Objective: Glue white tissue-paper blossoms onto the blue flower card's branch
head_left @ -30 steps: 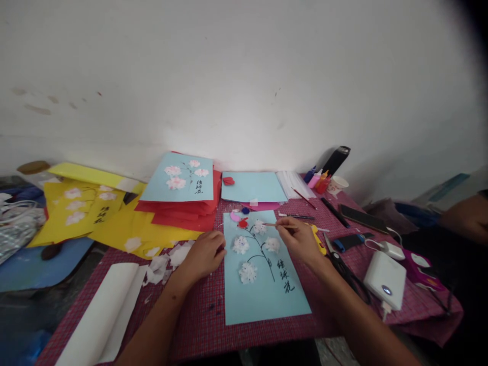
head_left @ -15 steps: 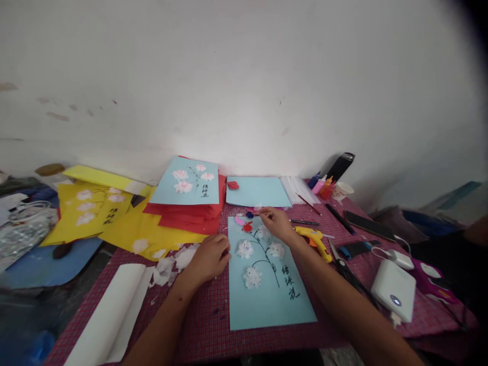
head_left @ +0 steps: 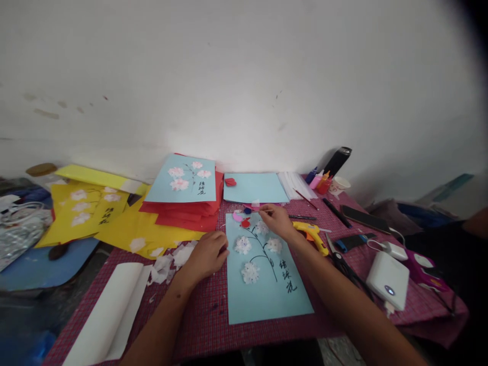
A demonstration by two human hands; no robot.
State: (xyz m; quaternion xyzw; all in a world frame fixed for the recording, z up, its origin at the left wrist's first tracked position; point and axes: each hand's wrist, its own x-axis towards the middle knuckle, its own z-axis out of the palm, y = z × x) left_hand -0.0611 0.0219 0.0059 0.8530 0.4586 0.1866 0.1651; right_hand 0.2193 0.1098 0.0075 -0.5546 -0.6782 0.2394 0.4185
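A light blue sheet (head_left: 263, 300) with white paper flowers (head_left: 250, 273), drawn dark stems and black characters lies on the table. Above its top part, my right hand (head_left: 275, 219) pinches a thin stick (head_left: 266, 210), near dabs of pink (head_left: 238, 216), dark blue and red paint (head_left: 245, 222). My left hand (head_left: 211, 252) rests by the sheet's left edge, fingers curled together; what it holds, if anything, is too small to make out. White paper scraps (head_left: 161, 269) lie left of it.
Red sheets (head_left: 186, 217) topped by a blue flower picture (head_left: 183, 178) stand behind. Yellow sheets (head_left: 129, 229) and a white paper roll (head_left: 107, 315) lie left. At right are a yellow glue gun (head_left: 313, 235), scissors (head_left: 343, 264), a phone (head_left: 364, 218), a power bank (head_left: 388, 279) and a black flask (head_left: 337, 161).
The whole view has shifted slightly. Both hands keep nearly the same places, and the stick between my right fingers shows more clearly.
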